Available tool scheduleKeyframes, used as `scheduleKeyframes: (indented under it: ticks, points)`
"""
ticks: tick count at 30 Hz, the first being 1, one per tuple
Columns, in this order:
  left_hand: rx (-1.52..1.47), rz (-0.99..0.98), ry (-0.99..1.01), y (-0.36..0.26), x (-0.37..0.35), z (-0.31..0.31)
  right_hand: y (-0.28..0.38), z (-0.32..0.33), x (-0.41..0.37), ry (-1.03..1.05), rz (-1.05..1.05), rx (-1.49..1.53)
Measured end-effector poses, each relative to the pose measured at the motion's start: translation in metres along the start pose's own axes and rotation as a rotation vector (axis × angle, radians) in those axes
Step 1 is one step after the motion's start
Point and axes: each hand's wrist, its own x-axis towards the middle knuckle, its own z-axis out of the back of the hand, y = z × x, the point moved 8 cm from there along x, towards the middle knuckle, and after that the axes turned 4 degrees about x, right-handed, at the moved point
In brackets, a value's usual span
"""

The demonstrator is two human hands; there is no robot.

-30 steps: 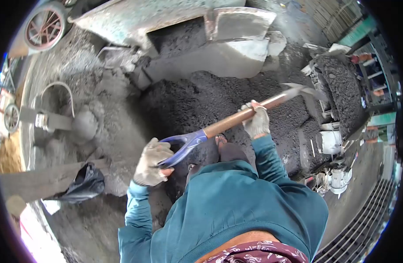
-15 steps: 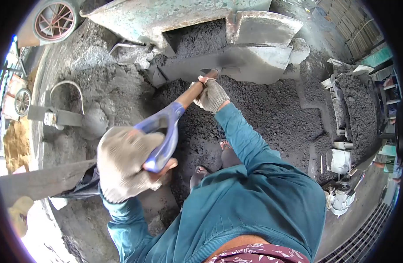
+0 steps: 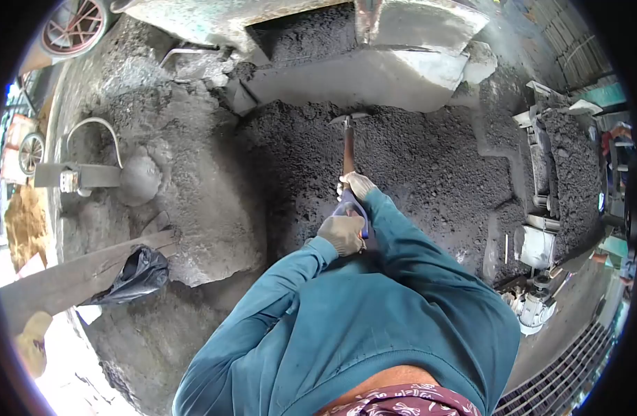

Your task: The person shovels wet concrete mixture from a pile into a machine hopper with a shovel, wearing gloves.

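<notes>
A shovel (image 3: 348, 149) with a wooden shaft and a blue-purple D-shaped grip points straight away from my body. My left hand (image 3: 341, 234), in a knitted work glove, is closed round its grip close to my waist. Further up, my gloved right hand (image 3: 360, 186) wraps the lower shaft. The shovel's blade (image 3: 348, 119) is at the far side of a dark, crumbly heap (image 3: 422, 163), mostly hidden, with only its upper edge showing. Beyond it stands a large pale metal trough (image 3: 318, 73) with a square opening full of the same dark material.
To the left rise a rough concrete block (image 3: 207, 201), a wooden beam (image 3: 89, 270) and a black plastic bag (image 3: 141, 274). A motor (image 3: 537, 308) and a conveyor filled with dark material (image 3: 571, 166) stand at the right. A spoked wheel (image 3: 72, 26) is at upper left.
Both hands have brought the shovel down and toward the middle. Its blade has gone from the trough's opening to the heap, and my left hand has dropped from high on the left to my waist.
</notes>
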Motion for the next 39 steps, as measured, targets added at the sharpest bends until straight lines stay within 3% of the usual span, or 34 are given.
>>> scheduleKeyframes:
  ticks: [1, 3, 4, 5, 7, 8, 9, 11, 13, 14, 15, 16, 17, 18, 19, 20, 21, 22, 23, 25, 27, 28, 31, 32, 35, 39]
  points:
    - [0.007, 0.01, 0.01, 0.002, -0.003, -0.008, -0.005, 0.0, -0.001, 0.003, 0.0, -0.024]
    - [-0.088, -0.112, -0.081, -0.007, -0.031, 0.039, 0.007, -0.029, -0.017, 0.15, 0.108, -0.231]
    - [-0.142, -0.184, -0.115, -0.019, -0.054, 0.07, 0.012, -0.043, -0.03, 0.056, 0.11, -0.216]
    - [-0.115, -0.085, 0.009, -0.025, -0.071, 0.092, 0.009, -0.052, -0.03, 0.085, 0.132, -0.123]
    - [-0.354, -0.355, -0.248, -0.028, -0.115, 0.138, 0.013, -0.077, -0.043, 0.233, 0.38, -0.405]
    - [-0.622, -0.431, -0.495, -0.017, -0.135, 0.156, 0.019, -0.098, -0.064, 0.211, 0.553, -0.562]
    - [-0.902, -0.494, -0.73, 0.001, -0.157, 0.167, 0.006, -0.102, -0.079, 0.117, 0.422, -0.437]
    - [-1.188, -0.192, -0.912, 0.062, -0.17, 0.138, -0.012, -0.146, -0.146, -0.105, 0.201, -0.125]
    - [-1.521, 0.26, -0.663, 0.115, -0.143, 0.062, -0.034, -0.169, -0.166, 0.28, 0.183, -0.336]
    - [-1.755, 0.413, -0.415, 0.121, -0.124, 0.018, -0.043, -0.177, -0.185, 0.293, 0.251, -0.465]
    - [-2.02, 0.287, -0.193, 0.109, -0.096, -0.007, -0.061, -0.185, -0.211, 0.199, 0.185, -0.329]
    - [-2.235, 0.206, 0.076, 0.095, -0.074, -0.031, -0.088, -0.184, -0.216, 0.238, 0.168, -0.11]
    - [-2.275, 0.279, 0.122, 0.072, -0.075, -0.029, -0.089, -0.18, -0.242, 0.045, 0.181, -0.331]
    - [-2.483, 0.143, 0.239, 0.06, -0.064, -0.035, -0.091, -0.176, -0.271, -0.146, 0.15, -0.543]
    - [-2.666, 0.017, 0.395, 0.047, -0.055, -0.04, -0.079, -0.158, -0.296, -0.17, 0.346, -0.53]
    - [-2.661, 0.114, 0.188, 0.051, -0.052, -0.054, -0.068, -0.14, -0.325, -0.193, 0.541, -0.53]
    - [-2.631, 0.203, -0.018, 0.055, -0.053, -0.066, -0.057, -0.131, -0.385, -0.363, 0.681, -0.417]
    - [-2.543, 0.258, 0.084, 0.058, -0.04, -0.099, -0.054, -0.116, -0.429, -0.225, 0.803, -0.17]
    - [-2.379, 0.2, 0.025, 0.044, -0.049, -0.105, -0.055, -0.111, -0.472, -0.121, 0.909, -0.087]
    - [-2.313, 0.394, 0.103, 0.034, -0.045, -0.169, -0.074, -0.117, -0.526, -0.042, 1.034, -0.372]
    - [-2.228, 0.607, 0.154, 0.009, -0.048, -0.225, -0.1, -0.113, -0.538, -0.186, 0.942, -0.788]
    - [-2.18, 0.713, 0.176, -0.005, -0.051, -0.245, -0.104, -0.106, -0.549, -0.508, 0.983, -1.104]
    - [-1.914, 1.02, 0.115, -0.039, -0.055, -0.284, -0.128, -0.021, -0.578, -0.948, 0.875, -0.952]
    - [-1.899, 1.119, 0.155, -0.053, -0.052, -0.296, -0.137, 0.014, -0.59, -0.987, 0.9, -0.795]
    - [-1.873, 1.04, -0.069, -0.086, -0.02, -0.309, -0.173, 0.117, -0.612, -1.155, 0.926, -0.543]
    - [-1.852, 1.038, 0.052, -0.16, 0.005, -0.309, -0.236, 0.22, -0.63, -1.139, 0.717, -0.098]
